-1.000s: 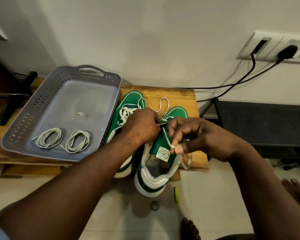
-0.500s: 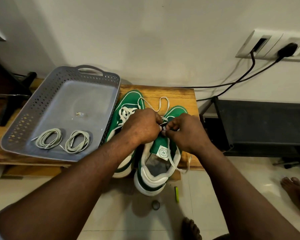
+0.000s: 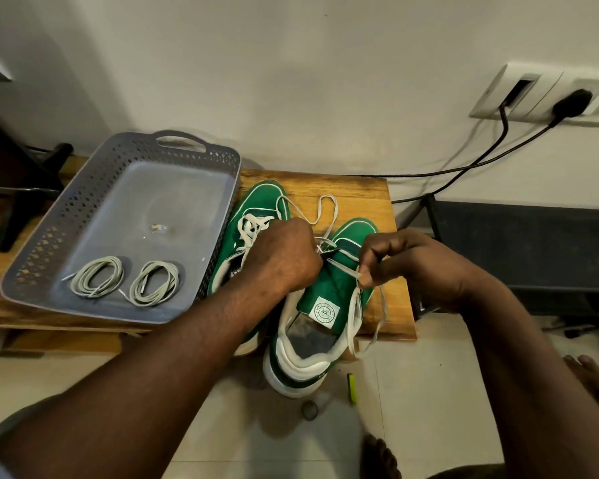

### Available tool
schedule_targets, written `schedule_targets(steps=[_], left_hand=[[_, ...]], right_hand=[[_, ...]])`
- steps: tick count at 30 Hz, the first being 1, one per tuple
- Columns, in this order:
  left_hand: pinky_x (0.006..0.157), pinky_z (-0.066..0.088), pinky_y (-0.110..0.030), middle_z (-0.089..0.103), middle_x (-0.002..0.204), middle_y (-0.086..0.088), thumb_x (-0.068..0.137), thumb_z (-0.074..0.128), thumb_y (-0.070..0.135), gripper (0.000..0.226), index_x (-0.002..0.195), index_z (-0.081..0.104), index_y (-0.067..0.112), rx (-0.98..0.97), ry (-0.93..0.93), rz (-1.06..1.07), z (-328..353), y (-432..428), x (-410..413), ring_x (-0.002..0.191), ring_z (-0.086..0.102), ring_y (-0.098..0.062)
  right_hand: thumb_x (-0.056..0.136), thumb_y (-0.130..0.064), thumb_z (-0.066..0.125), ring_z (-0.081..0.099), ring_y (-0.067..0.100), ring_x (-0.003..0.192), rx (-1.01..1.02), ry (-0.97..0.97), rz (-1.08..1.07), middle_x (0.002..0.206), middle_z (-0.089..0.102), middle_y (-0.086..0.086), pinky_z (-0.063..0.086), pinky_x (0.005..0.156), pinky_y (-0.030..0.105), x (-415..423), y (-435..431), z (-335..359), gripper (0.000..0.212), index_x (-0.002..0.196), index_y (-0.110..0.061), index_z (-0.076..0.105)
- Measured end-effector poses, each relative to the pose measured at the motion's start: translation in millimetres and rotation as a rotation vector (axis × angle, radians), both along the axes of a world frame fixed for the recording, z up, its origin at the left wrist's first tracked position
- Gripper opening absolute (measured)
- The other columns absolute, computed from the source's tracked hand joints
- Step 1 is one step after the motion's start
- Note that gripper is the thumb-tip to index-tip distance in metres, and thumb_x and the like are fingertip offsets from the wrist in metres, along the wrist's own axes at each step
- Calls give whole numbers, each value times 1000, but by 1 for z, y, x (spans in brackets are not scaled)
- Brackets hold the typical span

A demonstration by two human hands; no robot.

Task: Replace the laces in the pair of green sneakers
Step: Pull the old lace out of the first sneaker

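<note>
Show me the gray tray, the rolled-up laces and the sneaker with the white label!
gray tray (image 3: 182,137): head view, far handle.
rolled-up laces (image 3: 99,260): head view, top of the left coil.
sneaker with the white label (image 3: 324,312): head view, its tongue label.

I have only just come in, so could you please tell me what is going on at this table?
A person is working on the nearer green sneaker, which overhangs the edge of the wooden table. The right hand pinches a white lace drawn taut from its eyelets. The left hand sits over the lacing, fingers hidden. The other green sneaker lies beside it, loosely laced. Two coiled laces wait in the grey tray.
</note>
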State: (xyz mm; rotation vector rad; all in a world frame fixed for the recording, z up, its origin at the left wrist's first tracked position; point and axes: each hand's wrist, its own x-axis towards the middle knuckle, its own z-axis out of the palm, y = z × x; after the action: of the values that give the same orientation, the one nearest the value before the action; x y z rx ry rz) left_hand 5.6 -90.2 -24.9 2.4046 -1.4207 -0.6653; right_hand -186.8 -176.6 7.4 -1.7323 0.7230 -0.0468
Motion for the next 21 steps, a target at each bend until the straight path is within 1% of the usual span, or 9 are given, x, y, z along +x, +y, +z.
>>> schedule_targets(steps=[2, 4, 7, 9, 10, 12, 15, 17, 21], left_hand=[[79, 55, -32, 75, 105, -4, 89, 77, 21, 17, 106, 81, 22, -11, 19, -15, 0, 0, -2, 93, 70, -24], [79, 54, -31, 75, 108, -3, 91, 74, 19, 20, 109, 80, 23, -16, 11, -38, 2, 1, -3, 95, 69, -24], [83, 57, -35, 74, 113, -5, 93, 70, 17, 24, 115, 78, 22, 8, -16, -85, 3, 2, -3, 97, 69, -25], [82, 59, -35, 73, 111, -5, 94, 69, 18, 25, 118, 76, 22, 34, -26, -115, 4, 2, -3, 93, 68, -24], [79, 58, -34, 72, 108, -4, 95, 69, 19, 25, 119, 76, 22, 45, -29, -123, 5, 2, -3, 90, 67, -23], [73, 55, -33, 70, 101, -3, 95, 68, 21, 24, 119, 75, 22, 60, -31, -132, 6, 1, -2, 86, 65, -20], [68, 52, -32, 69, 97, -3, 96, 67, 20, 23, 117, 76, 21, 68, -37, -138, 8, 0, -2, 83, 64, -20], [67, 50, -31, 69, 98, -4, 96, 66, 20, 22, 115, 76, 20, 74, -35, -141, 8, -1, -1, 83, 63, -20], [78, 56, -34, 71, 112, -6, 96, 70, 29, 25, 118, 76, 20, 83, -40, -148, 8, 0, -2, 91, 64, -22]], right_hand=[[69, -15, 63, 67, 21, 86, 7, -5, -15, 80, 71, 6, 51, 80, 44, 1, -4, -4, 11, 69, -17, 74], [67, -18, 64, 65, 22, 84, -12, 25, -15, 79, 70, 9, 50, 81, 51, 3, -4, -7, 11, 70, -13, 74], [77, -24, 71, 68, 10, 85, -39, 123, -100, 84, 76, 1, 52, 83, 42, 5, -1, -13, 13, 76, -14, 77], [92, -34, 73, 70, 14, 94, -100, 175, -220, 90, 77, -3, 55, 93, 48, 9, 3, -19, 17, 84, -21, 80], [95, -43, 71, 70, 16, 95, -144, 195, -287, 91, 77, -4, 55, 92, 47, 12, 6, -20, 24, 86, -23, 80], [94, -55, 68, 70, 17, 89, -240, 218, -356, 89, 77, -1, 56, 82, 39, 23, 14, -22, 36, 87, -21, 79], [93, -52, 73, 70, 16, 77, -353, 234, -348, 79, 74, 0, 53, 65, 32, 38, 23, -31, 33, 84, -21, 73], [91, -50, 75, 68, 16, 73, -421, 247, -361, 74, 72, -2, 52, 63, 33, 42, 23, -36, 32, 79, -20, 71], [86, -38, 81, 68, 9, 71, -500, 324, -276, 69, 72, -7, 56, 65, 31, 44, 21, -41, 23, 70, -23, 75]])
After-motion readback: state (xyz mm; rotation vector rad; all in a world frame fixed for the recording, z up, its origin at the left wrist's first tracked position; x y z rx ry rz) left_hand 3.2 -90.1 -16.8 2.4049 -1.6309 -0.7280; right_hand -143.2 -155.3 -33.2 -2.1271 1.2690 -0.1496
